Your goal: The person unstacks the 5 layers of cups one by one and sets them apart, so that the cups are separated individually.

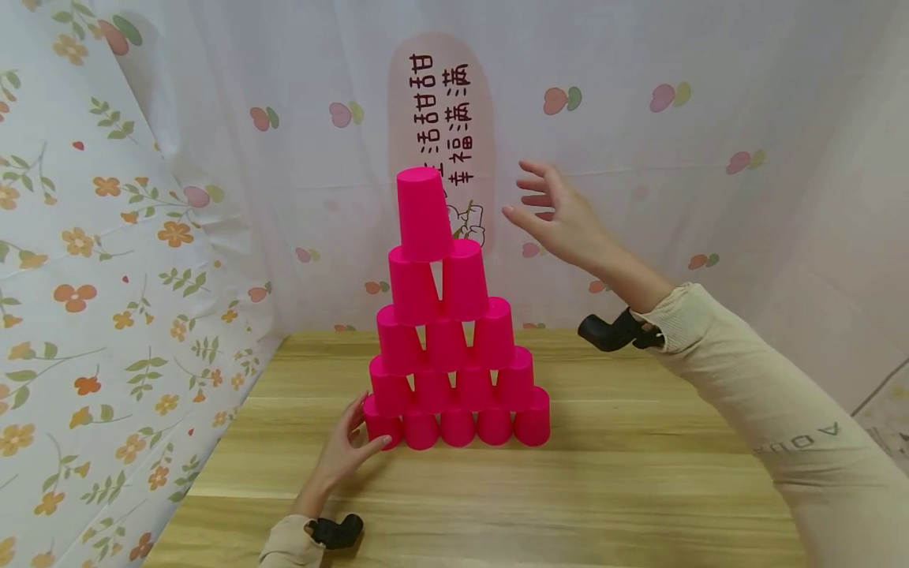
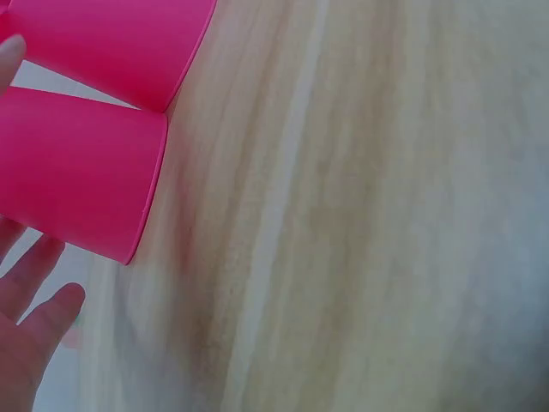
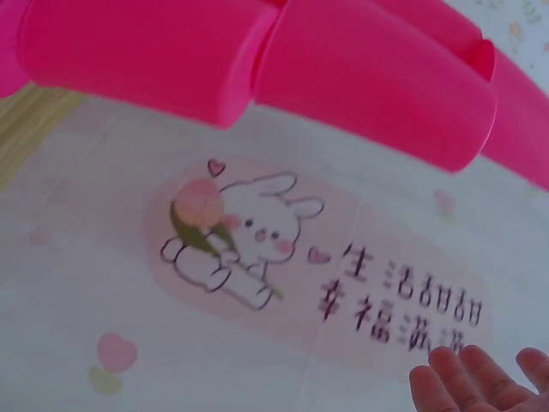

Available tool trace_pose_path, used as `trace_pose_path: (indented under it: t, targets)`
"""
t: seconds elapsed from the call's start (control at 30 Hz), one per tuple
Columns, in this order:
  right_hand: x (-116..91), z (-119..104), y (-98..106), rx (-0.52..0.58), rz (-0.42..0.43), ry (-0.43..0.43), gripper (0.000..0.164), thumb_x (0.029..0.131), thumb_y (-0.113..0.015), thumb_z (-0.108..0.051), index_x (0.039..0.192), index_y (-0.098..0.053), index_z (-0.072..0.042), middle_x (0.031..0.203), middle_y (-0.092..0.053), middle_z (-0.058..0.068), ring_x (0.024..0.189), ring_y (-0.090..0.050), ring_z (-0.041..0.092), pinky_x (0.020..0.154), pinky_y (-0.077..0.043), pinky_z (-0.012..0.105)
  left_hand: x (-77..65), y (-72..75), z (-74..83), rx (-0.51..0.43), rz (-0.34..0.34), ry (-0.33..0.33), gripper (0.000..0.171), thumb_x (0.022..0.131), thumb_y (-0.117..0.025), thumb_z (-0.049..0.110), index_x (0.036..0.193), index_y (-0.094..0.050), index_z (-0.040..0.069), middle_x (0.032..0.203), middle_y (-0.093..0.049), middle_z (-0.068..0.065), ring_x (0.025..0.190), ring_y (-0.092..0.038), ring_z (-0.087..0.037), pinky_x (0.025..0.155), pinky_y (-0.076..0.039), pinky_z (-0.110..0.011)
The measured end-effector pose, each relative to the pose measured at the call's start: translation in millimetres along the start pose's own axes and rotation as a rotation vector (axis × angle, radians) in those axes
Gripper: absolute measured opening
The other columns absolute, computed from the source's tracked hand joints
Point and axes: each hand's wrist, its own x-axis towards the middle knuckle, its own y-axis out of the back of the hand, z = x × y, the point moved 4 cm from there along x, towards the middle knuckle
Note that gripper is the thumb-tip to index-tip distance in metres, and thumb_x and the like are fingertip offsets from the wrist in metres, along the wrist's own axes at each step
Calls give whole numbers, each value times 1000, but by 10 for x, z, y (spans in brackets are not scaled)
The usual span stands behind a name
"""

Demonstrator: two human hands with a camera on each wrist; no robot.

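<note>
Pink cups stand upside down in a pyramid of several rows, narrowing to two cups and a single top cup. My left hand is around the bottom row's leftmost cup, thumb in front and fingers along its outer side. In the left wrist view, relaxed fingers are at the side of that cup. My right hand hovers to the right of the top cup, apart from it, fingers spread with nothing between them. Its fingertips show low in the right wrist view.
The pyramid stands on a wood-grain table. Behind hangs a pale curtain printed with fruit, lettering and a rabbit. A flowered cloth hangs on the left. Black wrist mounts sit at both cuffs.
</note>
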Motion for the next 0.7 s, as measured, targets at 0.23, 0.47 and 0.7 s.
trace_pose_path:
  t: [0.23,0.47,0.7]
  targets:
    - [139,-263,-252,69,-73,-12,66,84,-58,-31,138,-24,-16,133,-39,6,116,-43,21,96,-37,36,50,10,-61,-55,13,33,74,73,-71,8,135,-31,2,126,-43,-22,113,-43,-39,92,-36,-52]
    - [256,-369,-481,218,-135,-19,71,80,-64,-27,138,-24,-16,132,-40,5,115,-42,17,93,-40,32,95,-15,-86,-76,-18,59,64,73,-70,3,129,-39,0,120,-48,-19,107,-46,-37,89,-41,-48]
    - [314,-445,-618,290,-147,-7,74,76,-67,-22,137,-26,-14,123,-46,5,108,-47,17,84,-46,31,95,-32,-136,-74,-8,76,56,74,-70,4,124,-44,0,114,-52,-16,104,-50,-34,88,-43,-45]
